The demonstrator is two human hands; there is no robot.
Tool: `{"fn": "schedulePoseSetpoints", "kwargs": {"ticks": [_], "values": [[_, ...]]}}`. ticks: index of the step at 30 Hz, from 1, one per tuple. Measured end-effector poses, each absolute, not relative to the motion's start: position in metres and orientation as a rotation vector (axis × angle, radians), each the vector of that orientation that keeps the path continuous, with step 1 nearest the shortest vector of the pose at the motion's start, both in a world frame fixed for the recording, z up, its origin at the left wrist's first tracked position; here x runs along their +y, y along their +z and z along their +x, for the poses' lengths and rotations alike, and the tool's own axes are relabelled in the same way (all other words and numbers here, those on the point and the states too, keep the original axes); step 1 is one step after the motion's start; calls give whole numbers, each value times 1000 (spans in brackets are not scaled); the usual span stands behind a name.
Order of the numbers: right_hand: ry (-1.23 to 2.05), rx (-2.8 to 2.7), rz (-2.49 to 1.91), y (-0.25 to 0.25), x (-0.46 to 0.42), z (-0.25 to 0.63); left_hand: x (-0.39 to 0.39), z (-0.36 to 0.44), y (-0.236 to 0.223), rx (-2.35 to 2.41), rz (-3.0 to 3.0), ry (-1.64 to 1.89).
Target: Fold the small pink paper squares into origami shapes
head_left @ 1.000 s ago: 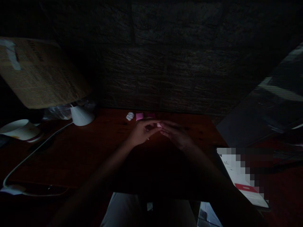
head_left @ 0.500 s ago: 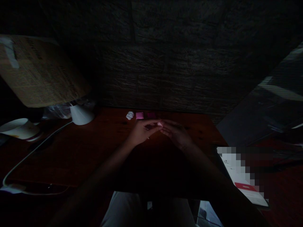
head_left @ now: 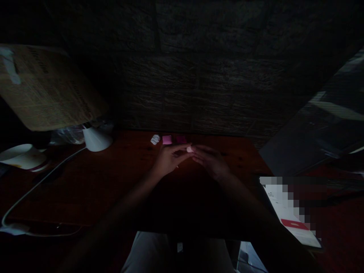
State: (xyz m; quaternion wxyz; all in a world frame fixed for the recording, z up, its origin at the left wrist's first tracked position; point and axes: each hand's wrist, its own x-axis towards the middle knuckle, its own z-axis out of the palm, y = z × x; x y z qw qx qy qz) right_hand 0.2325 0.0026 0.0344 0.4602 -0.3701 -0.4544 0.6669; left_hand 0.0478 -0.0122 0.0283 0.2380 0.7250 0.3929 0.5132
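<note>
The scene is very dim. My left hand (head_left: pixel 168 158) and my right hand (head_left: pixel 210 161) meet over the far middle of a dark red-brown wooden table (head_left: pixel 93 182). Their fingertips pinch a small pale pink piece (head_left: pixel 189 149) between them. Just beyond the hands, near the wall, lie a small white crumpled piece (head_left: pixel 155 139), a pink square (head_left: pixel 167 140) and a darker magenta square (head_left: pixel 181 139).
A white lamp base (head_left: pixel 97 138) with a white cable (head_left: pixel 34 187) stands at the left, a cardboard box (head_left: pixel 45 89) above it and a white dish (head_left: pixel 21 156) beside it. A printed sheet with a red label (head_left: pixel 294 223) lies at the right. A dark textured wall is behind.
The hands have barely moved; the pale pink piece between the fingertips has shifted slightly left, and the view has drifted a little.
</note>
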Motion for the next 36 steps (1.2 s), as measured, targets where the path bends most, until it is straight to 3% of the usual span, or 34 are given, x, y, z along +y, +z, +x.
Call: {"fn": "schedulePoseSetpoints", "kwargs": {"ticks": [15,24,36], "values": [[1411,-1219,-911,35,5,231,-5,49,33,1031,1646,1226],[1526,-1208,-832,35,4,233,-8,49,39,1098,1523,1274],[1441,-1258,-796,34,6,233,-6,47,39,1033,1500,1158]]}}
